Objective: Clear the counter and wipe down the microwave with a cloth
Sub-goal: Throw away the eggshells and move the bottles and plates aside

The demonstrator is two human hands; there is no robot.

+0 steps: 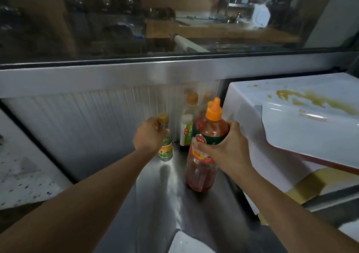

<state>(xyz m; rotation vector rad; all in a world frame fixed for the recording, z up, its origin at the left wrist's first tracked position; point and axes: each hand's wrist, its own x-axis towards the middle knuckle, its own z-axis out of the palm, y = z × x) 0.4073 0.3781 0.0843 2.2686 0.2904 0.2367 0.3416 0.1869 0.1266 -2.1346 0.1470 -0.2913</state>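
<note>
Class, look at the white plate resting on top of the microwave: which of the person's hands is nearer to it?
Right. The right hand, gripping the large red sauce bottle, is just left of the plate. The left hand holds the small green bottle farther left.

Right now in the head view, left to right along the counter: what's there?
Left hand → small green bottle → pale bottle at the back → big red sauce bottle → right hand → stained microwave.
</note>
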